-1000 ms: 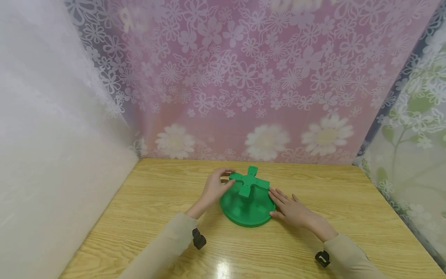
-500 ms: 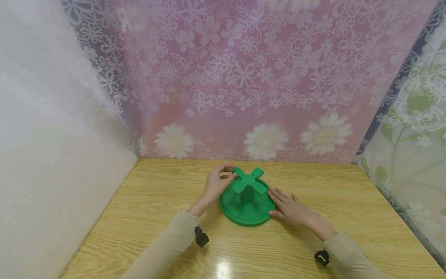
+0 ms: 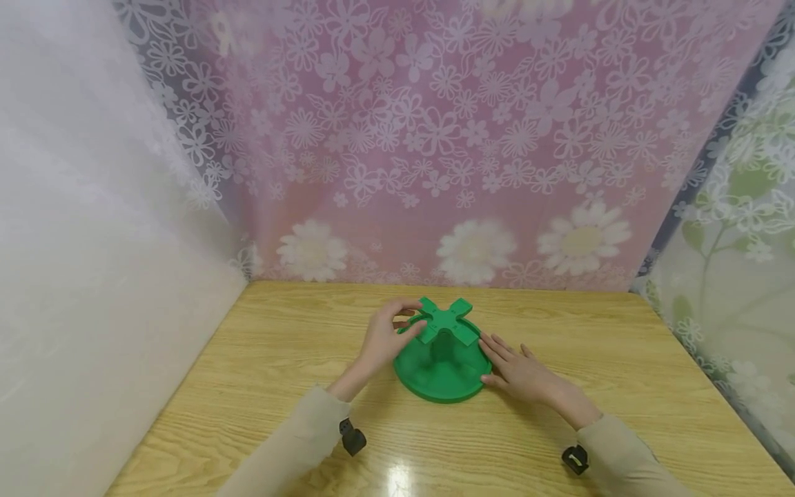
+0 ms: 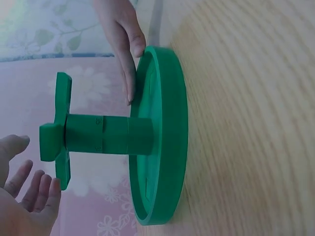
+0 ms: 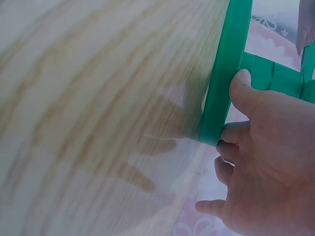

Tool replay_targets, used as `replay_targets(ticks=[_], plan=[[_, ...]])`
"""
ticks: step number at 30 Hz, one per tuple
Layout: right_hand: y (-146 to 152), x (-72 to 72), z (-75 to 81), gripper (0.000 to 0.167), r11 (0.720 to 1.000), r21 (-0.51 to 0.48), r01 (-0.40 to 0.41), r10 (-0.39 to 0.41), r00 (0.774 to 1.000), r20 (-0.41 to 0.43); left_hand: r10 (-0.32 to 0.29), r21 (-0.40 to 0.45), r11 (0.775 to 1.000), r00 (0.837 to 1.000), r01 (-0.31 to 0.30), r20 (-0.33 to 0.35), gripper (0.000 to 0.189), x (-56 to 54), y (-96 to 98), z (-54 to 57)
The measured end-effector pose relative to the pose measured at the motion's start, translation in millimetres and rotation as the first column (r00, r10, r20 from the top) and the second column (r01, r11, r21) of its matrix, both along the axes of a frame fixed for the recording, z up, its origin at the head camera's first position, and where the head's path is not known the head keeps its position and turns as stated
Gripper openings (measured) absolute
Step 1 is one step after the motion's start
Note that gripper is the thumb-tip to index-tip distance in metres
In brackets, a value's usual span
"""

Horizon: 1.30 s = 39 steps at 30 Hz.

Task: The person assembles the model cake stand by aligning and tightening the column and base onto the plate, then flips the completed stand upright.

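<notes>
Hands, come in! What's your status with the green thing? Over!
Left hand beside green cross, contact unclear. Right hand touching base rim. Stand upright. No obstacle seen.

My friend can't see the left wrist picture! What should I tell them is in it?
A green stand seen sideways: a round base on a wooden table, a column and a cross on top. A left hand is close to the cross at lower left; a right hand, higher up, touches the base. A pink flowered backdrop is behind.
</notes>
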State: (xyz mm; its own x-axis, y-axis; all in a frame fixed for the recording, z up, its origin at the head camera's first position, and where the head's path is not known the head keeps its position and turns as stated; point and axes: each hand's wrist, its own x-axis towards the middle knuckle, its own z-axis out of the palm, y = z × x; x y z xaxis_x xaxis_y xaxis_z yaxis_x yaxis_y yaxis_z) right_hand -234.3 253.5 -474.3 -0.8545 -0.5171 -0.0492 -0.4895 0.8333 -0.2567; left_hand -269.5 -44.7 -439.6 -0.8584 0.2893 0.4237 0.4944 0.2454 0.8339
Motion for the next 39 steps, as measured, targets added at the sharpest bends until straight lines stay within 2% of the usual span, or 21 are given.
replay_targets(ticks=[5,8,11,15,18,22,32,39], plan=[[0,0.3,0.8,0.074,1.000,0.003,0.002,-0.002,1.000,-0.012,-0.014,-0.077,0.997,0.999,0.018,0.051,0.045,10.5,2.6,-0.6],[1,-0.2,-0.1,0.074,1.000,0.012,0.001,-0.001,1.000,-0.017,0.002,-0.140,0.990,0.998,0.007,0.062,0.049,13.8,4.0,-3.1],[1,-0.6,-1.2,0.074,1.000,0.012,0.000,0.000,1.000,-0.014,0.007,-0.163,0.987,0.999,0.002,0.052,0.048,14.1,4.2,-5.9],[2,-0.3,-1.8,0.075,1.000,0.012,-0.005,0.005,1.000,-0.016,0.010,-0.150,0.989,0.999,-0.004,0.043,0.037,9.3,2.0,-10.1],[2,0.4,-1.3,0.075,1.000,0.011,-0.005,0.005,1.000,-0.014,0.011,-0.121,0.993,0.998,-0.003,0.066,0.033,3.7,-1.1,-12.2],[1,0.8,-0.6,0.075,1.000,0.007,-0.001,0.001,1.000,-0.014,0.018,-0.096,0.995,0.996,-0.009,0.087,0.034,-5.2,-3.7,-12.9],[0,0.9,0.0,0.075,1.000,0.002,-0.003,0.003,1.000,-0.003,0.068,-0.119,0.991,0.998,-0.065,0.014,0.035,-22.2,3.8,-9.1],[0,0.2,0.1,0.075,1.000,0.006,-0.002,0.002,1.000,-0.008,0.074,-0.075,0.995,0.996,-0.070,0.051,0.035,-27.1,2.6,-10.0]])
